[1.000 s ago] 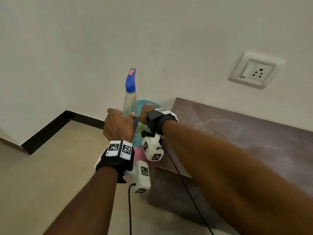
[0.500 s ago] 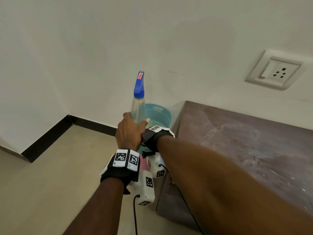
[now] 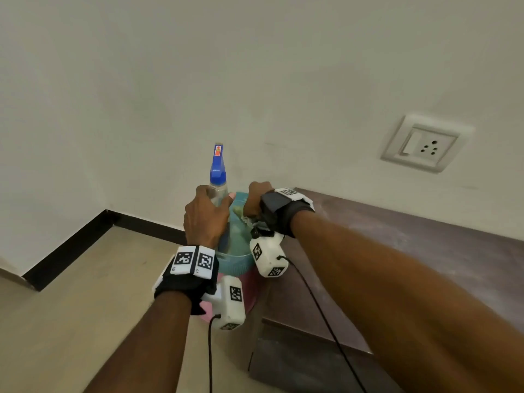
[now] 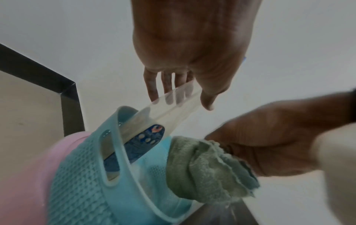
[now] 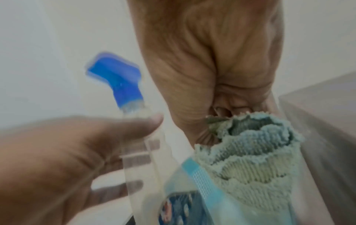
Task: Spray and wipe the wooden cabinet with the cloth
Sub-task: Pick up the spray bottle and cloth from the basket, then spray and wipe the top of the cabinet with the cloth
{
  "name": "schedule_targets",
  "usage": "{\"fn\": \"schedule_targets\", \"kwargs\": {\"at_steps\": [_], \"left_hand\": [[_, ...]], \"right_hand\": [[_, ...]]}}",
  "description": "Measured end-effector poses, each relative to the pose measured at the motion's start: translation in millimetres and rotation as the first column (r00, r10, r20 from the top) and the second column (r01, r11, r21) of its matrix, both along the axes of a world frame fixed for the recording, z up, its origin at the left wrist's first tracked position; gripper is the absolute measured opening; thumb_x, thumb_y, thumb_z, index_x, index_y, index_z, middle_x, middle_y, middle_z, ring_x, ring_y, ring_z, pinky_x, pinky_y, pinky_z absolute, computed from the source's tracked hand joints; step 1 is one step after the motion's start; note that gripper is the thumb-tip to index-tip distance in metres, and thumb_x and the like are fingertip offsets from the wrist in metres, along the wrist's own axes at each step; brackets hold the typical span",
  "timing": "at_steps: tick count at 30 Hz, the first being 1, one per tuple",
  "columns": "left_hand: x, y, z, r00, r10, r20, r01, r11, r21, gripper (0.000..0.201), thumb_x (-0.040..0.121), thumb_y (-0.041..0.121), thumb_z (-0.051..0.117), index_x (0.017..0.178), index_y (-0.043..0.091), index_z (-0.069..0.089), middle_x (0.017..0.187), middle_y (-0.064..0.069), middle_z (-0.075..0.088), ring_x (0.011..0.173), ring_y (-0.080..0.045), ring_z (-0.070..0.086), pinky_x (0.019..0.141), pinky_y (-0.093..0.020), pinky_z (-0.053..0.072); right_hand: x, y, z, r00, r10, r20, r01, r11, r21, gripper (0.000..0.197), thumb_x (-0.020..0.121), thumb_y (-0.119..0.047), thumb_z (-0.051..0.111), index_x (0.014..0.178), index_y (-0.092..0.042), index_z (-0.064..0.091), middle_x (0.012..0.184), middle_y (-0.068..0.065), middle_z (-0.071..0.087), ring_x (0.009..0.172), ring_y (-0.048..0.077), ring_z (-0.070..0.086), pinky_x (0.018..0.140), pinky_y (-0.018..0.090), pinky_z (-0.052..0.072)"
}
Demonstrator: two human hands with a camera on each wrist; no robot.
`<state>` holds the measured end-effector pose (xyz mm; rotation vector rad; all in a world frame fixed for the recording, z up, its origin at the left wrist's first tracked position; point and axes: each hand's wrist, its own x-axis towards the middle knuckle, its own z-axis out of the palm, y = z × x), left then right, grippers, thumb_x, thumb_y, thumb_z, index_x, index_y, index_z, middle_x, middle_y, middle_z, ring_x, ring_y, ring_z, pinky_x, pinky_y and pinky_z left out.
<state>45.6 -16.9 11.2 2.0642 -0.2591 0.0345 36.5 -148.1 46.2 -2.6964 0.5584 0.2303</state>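
Over the basket (image 3: 236, 265) rim beside the cabinet (image 3: 425, 251) edge: left grip (image 3: 205, 219) round spray bottle (image 3: 217, 177), right grip (image 3: 255, 198) bunching cloth (image 4: 204, 167).

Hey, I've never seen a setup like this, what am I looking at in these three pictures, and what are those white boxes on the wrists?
No machine here: a person's two bare hands. The white boxes are wrist cameras; one picture comes from a head camera, one from each wrist. The left hand holds a spray bottle with a blue top, its lower end still in a blue basket. The right hand pinches a green cloth over that basket. The wooden cabinet stands to the right, against the wall.
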Motion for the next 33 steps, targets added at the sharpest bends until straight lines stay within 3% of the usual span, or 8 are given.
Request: {"fn": "schedule_targets", "kwargs": {"at_steps": [6,9,11,15,22,27,29,33], "left_hand": [[-19.6,-4.2,32.4,0.992,-0.038,0.118,0.037,0.999,0.012,0.037,0.099,0.034,0.057,0.12,0.004,0.049,0.106,-0.023,0.067,0.101,-0.044,0.061,0.076,-0.039,0.04],[-42.3,-6.2,65.5,0.963,-0.044,0.267,0.054,0.998,-0.029,0.032,0.097,0.036,0.06,0.108,0.007,0.051,0.093,-0.016,0.067,0.087,-0.037,0.063,0.073,-0.035,0.04],[-61.8,-3.7,90.7,0.941,-0.034,0.337,0.057,0.997,-0.059,0.031,0.094,0.038,0.064,0.099,0.011,0.051,0.084,-0.013,0.065,0.078,-0.033,0.06,0.072,-0.033,0.04],[-105.1,1.5,126.2,0.938,-0.026,0.347,0.083,0.985,-0.15,0.034,0.091,0.035,0.07,0.104,0.005,0.061,0.081,-0.013,0.068,0.073,-0.029,0.06,0.068,-0.022,0.032],[-187.6,-7.9,124.3,0.959,-0.144,0.244,0.211,0.938,-0.276,0.037,0.073,0.037,0.064,0.101,0.013,0.064,0.084,-0.01,0.071,0.076,-0.031,0.072,0.077,-0.052,0.058],[-224.4,-12.3,128.1,0.938,-0.347,0.022,0.307,0.796,-0.522,0.051,0.084,0.019,0.078,0.131,0.014,0.06,0.116,-0.002,0.071,0.08,-0.015,0.071,0.083,-0.033,0.057],[-235.4,-12.3,133.8,0.908,-0.417,-0.037,0.324,0.756,-0.568,0.051,0.088,0.014,0.075,0.135,0.011,0.057,0.108,0.001,0.07,0.081,-0.009,0.068,0.084,-0.025,0.055],[-249.9,-4.4,130.8,0.91,-0.413,-0.033,0.345,0.799,-0.494,0.032,0.091,0.036,0.072,0.113,0.013,0.065,0.083,0.003,0.065,0.074,-0.007,0.066,0.08,-0.029,0.054]], "right_hand": [[-58.1,-42.2,56.5,0.931,-0.341,0.127,0.243,0.842,0.481,0.024,0.079,-0.02,0.067,0.089,0.001,0.063,0.091,0.012,0.065,0.081,0.026,0.063,0.075,0.032,0.053],[-88.4,-53.6,63.3,0.894,-0.446,0.052,0.176,0.456,0.872,0.061,0.071,-0.029,0.07,0.119,0.007,0.06,0.106,0.019,0.07,0.092,0.032,0.07,0.086,0.051,0.057],[-122.1,-46.4,73.8,0.875,-0.483,0.039,0.06,0.188,0.98,0.037,0.095,-0.021,0.047,0.116,0.006,0.061,0.104,0.02,0.07,0.09,0.03,0.07,0.084,0.043,0.057],[-178.5,-45.3,75.3,0.901,-0.428,0.074,-0.158,-0.163,0.974,0.047,0.097,-0.013,0.03,0.098,0.0,0.075,0.099,0.017,0.073,0.085,0.028,0.072,0.078,0.038,0.059],[-229.2,-22.5,74.3,0.81,-0.585,-0.043,0.046,-0.01,0.999,0.032,0.099,-0.02,0.053,0.122,0.001,0.059,0.089,0.016,0.07,0.069,0.026,0.07,0.066,0.034,0.059],[-248.9,-2.5,68.8,0.644,-0.761,0.077,0.164,0.235,0.958,0.043,0.072,-0.02,0.068,0.11,0.001,0.064,0.098,0.018,0.072,0.073,0.028,0.071,0.052,0.03,0.058],[-249.9,-2.5,57.7,0.573,-0.809,0.131,0.158,0.266,0.951,0.06,0.052,-0.027,0.071,0.107,-0.003,0.067,0.098,0.016,0.073,0.08,0.03,0.073,0.067,0.043,0.062],[-268.4,12.0,54.0,0.52,-0.825,0.221,0.179,0.358,0.916,0.039,0.06,-0.026,0.063,0.092,-0.005,0.068,0.089,0.013,0.074,0.082,0.03,0.072,0.075,0.05,0.061]]}}
